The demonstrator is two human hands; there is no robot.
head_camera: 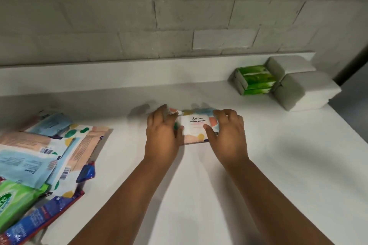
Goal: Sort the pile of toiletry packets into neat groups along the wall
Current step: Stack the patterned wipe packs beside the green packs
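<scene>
A small wet-wipes packet (196,125) with a white label and pastel patches lies on the white counter (199,185), in the middle. My left hand (162,135) grips its left end and my right hand (229,133) grips its right end. At the left edge lies the mixed pile of packets (45,155): pastel wipes packs, a green pack (14,203) and blue-and-red sachets (41,217). At the back right, by the wall, stand stacked green packs (253,79) and white tissue packs (304,89).
A low white ledge (119,75) runs along the grey block wall (179,16) behind the counter. The counter's right edge drops off past the white packs.
</scene>
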